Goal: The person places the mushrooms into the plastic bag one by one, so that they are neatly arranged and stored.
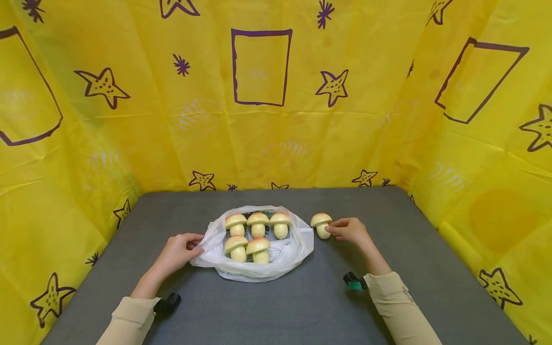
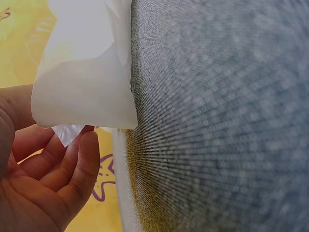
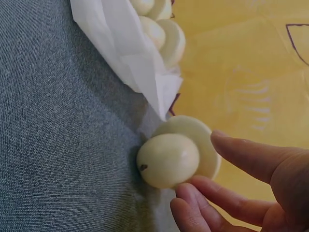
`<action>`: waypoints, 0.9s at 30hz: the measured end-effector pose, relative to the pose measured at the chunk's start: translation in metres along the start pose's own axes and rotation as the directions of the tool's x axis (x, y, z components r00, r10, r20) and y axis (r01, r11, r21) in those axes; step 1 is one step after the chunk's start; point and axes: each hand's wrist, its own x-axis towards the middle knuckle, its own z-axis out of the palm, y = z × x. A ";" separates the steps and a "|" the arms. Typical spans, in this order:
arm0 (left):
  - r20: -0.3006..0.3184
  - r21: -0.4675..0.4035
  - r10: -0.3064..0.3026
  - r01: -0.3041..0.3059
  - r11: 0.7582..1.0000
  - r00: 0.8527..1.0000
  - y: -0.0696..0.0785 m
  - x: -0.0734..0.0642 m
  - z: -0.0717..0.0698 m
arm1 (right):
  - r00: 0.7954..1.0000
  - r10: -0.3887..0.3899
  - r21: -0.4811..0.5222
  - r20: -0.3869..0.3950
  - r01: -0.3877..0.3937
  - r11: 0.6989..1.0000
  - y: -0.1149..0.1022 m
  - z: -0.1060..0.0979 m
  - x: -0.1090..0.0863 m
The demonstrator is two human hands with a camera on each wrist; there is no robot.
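A white plastic bag (image 1: 252, 273) lies spread with its mouth wide. Several toy mushrooms (image 1: 258, 225) with pale stems and orange-tinged caps sit inside in two rows. My left hand (image 1: 178, 251) pinches the bag's left edge between thumb and fingers; in the left wrist view, a fold of white plastic (image 2: 84, 92) hides part of the thumb. Just right of the bag, another toy mushroom (image 1: 321, 224) is on the table, and my right hand (image 1: 350, 231) grips it by its right side. The right wrist view shows thumb and fingertips on either side of this mushroom (image 3: 169, 159).
Everything rests on a dark grey table (image 1: 276, 311). Yellow cloth (image 1: 258, 143) with purple drawings hangs behind it and along both sides. A black band (image 1: 167, 304) is at the left wrist, a black and green one (image 1: 355, 281) at the right.
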 end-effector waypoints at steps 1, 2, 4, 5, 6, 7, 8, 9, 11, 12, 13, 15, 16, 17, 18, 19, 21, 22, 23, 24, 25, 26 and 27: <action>-0.001 0.001 0.000 0.000 1.000 1.000 0.000 0.000 0.000 | 1.000 0.004 0.001 -0.002 -0.004 1.000 0.001 0.001 0.001; 0.000 0.001 0.001 -0.001 1.000 1.000 0.000 0.000 0.000 | 1.000 0.010 0.005 -0.005 -0.010 1.000 0.001 0.001 0.002; 0.002 0.001 -0.001 0.001 1.000 1.000 0.000 0.000 0.000 | 1.000 0.016 0.004 -0.008 -0.015 1.000 0.003 0.003 0.004; 0.002 0.000 -0.002 0.002 1.000 1.000 0.000 0.000 0.000 | 1.000 0.017 0.004 -0.008 -0.017 1.000 0.004 0.003 0.005; 0.003 -0.001 -0.003 0.003 1.000 1.000 0.000 0.000 0.000 | 1.000 0.021 0.006 -0.009 -0.021 1.000 0.004 0.004 0.006; 0.004 -0.001 -0.004 0.004 1.000 1.000 0.000 0.000 0.000 | 1.000 0.024 0.004 -0.010 -0.024 1.000 0.005 0.005 0.007; 0.006 -0.002 -0.004 0.004 1.000 1.000 0.000 0.000 0.000 | 1.000 0.026 0.003 -0.011 -0.026 1.000 0.006 0.005 0.007; 0.006 -0.003 -0.005 0.005 1.000 1.000 0.000 0.000 0.000 | 1.000 0.028 0.001 -0.010 -0.028 1.000 0.006 0.006 0.008; 0.010 -0.004 -0.008 0.008 1.000 1.000 0.000 0.000 0.000 | 0.999 0.034 0.000 -0.010 -0.034 0.999 0.007 0.007 0.009; 0.013 -0.003 -0.009 0.009 1.000 1.000 0.000 0.000 0.000 | 0.999 0.038 -0.001 -0.011 -0.038 0.999 0.008 0.008 0.010; 0.015 -0.003 -0.010 0.011 1.000 1.000 0.000 0.000 0.000 | 0.999 0.043 0.003 -0.011 -0.043 0.999 0.009 0.008 0.011; 0.017 -0.003 -0.015 0.015 1.000 1.000 0.000 0.000 0.000 | 0.999 0.050 0.007 -0.009 -0.050 0.999 0.010 0.010 0.012; 0.019 -0.003 -0.018 0.018 1.000 1.000 0.000 0.000 0.000 | 0.999 0.047 0.005 -0.004 -0.047 0.999 0.010 0.010 0.012; 0.019 -0.003 -0.019 0.019 1.000 1.000 0.000 0.000 0.000 | 0.999 0.047 0.007 -0.001 -0.047 0.999 0.010 0.011 0.013; 0.019 -0.004 -0.021 0.021 1.000 1.000 0.000 0.000 0.000 | 0.999 0.049 0.010 0.003 -0.049 0.999 0.010 0.012 0.013; 0.020 -0.006 -0.021 0.021 1.000 1.000 0.000 0.000 0.000 | 0.999 0.052 0.015 0.006 -0.052 0.999 0.010 0.013 0.014; 0.022 -0.009 -0.021 0.022 1.000 1.000 0.000 0.000 0.000 | 0.999 0.053 0.019 0.009 -0.053 0.998 0.011 0.015 0.015; 0.022 -0.011 -0.022 0.022 1.000 1.000 0.000 0.000 0.000 | 0.999 0.051 0.019 0.011 -0.051 0.999 0.011 0.016 0.015; 0.023 -0.012 -0.021 0.022 1.000 1.000 0.000 0.000 0.001 | 0.998 0.056 0.025 0.009 -0.056 0.998 0.012 0.017 0.016; 0.022 -0.014 -0.022 0.022 1.000 1.000 0.000 -0.001 0.001 | 0.998 0.055 0.026 0.012 -0.055 0.998 0.012 0.018 0.016; 0.022 -0.016 -0.021 0.022 1.000 1.000 0.000 -0.001 0.001 | 0.998 0.058 0.031 0.012 -0.058 0.998 0.013 0.019 0.017; 0.021 -0.016 -0.021 0.021 1.000 1.000 0.000 -0.001 0.001 | 0.998 0.061 0.036 0.013 -0.061 0.997 0.013 0.020 0.018; 0.020 -0.017 -0.020 0.020 1.000 1.000 0.000 -0.001 0.001 | 0.998 0.061 0.035 0.017 -0.061 0.997 0.014 0.020 0.018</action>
